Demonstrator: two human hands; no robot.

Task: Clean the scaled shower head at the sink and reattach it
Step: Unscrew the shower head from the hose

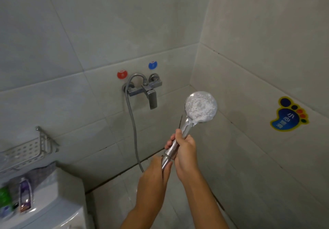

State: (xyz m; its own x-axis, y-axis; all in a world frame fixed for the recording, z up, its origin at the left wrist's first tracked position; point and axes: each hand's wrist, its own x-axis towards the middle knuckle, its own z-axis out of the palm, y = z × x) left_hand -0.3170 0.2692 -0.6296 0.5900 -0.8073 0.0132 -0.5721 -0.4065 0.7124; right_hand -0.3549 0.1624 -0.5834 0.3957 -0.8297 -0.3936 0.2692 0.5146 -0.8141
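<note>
My right hand (185, 148) grips the shower head (200, 107) by its handle, face white with scale, my left hand (156, 168) closes round the handle's base where the hose (132, 122) ends, tiled walls (249, 51) beyond, mixer (146, 90) above-left.

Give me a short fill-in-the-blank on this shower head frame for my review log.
1. The right hand grips the shower head by its ____.
2. The left hand is at the handle's ____ end.
3. The shower head's face is coated with ____ scale.
4. The dot left of the faucet is ____.

Missing words: handle; lower; white; red
</note>
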